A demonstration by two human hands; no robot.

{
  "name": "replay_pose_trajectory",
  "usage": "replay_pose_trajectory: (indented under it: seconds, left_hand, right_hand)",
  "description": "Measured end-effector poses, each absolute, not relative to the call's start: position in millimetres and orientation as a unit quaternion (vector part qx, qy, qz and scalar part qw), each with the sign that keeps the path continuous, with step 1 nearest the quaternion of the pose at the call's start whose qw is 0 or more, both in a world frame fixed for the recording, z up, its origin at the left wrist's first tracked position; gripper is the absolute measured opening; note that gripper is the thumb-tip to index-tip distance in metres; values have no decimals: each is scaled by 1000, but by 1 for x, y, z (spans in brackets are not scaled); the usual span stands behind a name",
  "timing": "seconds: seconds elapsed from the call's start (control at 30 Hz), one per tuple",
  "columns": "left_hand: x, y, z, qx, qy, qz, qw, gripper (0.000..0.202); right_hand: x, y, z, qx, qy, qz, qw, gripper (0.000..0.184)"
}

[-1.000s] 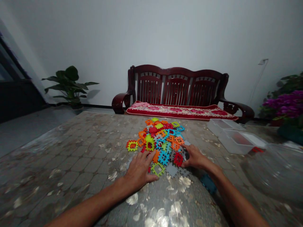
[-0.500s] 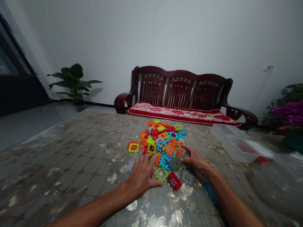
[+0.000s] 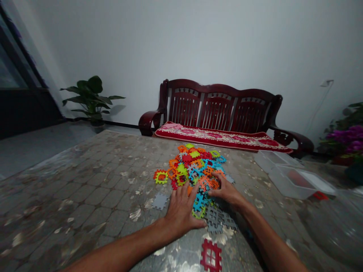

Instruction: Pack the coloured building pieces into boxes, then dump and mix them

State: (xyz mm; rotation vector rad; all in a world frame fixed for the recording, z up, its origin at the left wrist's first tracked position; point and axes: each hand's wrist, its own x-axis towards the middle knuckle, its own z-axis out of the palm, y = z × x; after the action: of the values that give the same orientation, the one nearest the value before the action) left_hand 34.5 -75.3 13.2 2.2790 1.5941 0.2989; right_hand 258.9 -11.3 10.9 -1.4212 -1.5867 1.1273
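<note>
A heap of colourful interlocking plastic tiles [image 3: 195, 162] lies on the patterned table [image 3: 93, 192]. My left hand [image 3: 183, 209] rests flat, fingers spread, on the near edge of the heap beside a lime tile [image 3: 199, 213]. My right hand [image 3: 225, 190] lies on the heap's right side with its fingers curled over orange tiles [image 3: 208, 183]. Grey tiles [image 3: 217, 219] sit between both hands. A lone red tile [image 3: 211, 256] lies close to me. One grey tile [image 3: 160, 200] sits left of my left hand, and a green and orange tile [image 3: 161, 176] lies apart at the heap's left.
Two clear plastic boxes [image 3: 297, 181] stand at the right of the table, one holding something red. Behind the table is a dark wooden bench [image 3: 221, 109] with a red cushion. A potted plant [image 3: 92, 98] stands at the back left, purple flowers [image 3: 347, 138] at the right.
Both hands have dragged tiles toward me. The red tile slid out of the heap and now lies alone near the table's front edge. My left hand shifted right.
</note>
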Motion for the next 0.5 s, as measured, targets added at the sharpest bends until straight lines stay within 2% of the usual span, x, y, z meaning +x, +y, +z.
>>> replay_pose_trajectory:
  seconds: [0.13,0.37,0.5]
  left_hand:
    - [43,-71,11,799,565,127,161,118]
    - [49,-66,6,788,550,211,181,113]
    - [54,-62,5,776,535,271,194,102]
  right_hand:
    - [255,-11,17,-560,-586,460,362,88]
    - [252,-17,21,-551,-498,536,402,86]
    - [248,-19,16,-528,-454,577,427,77]
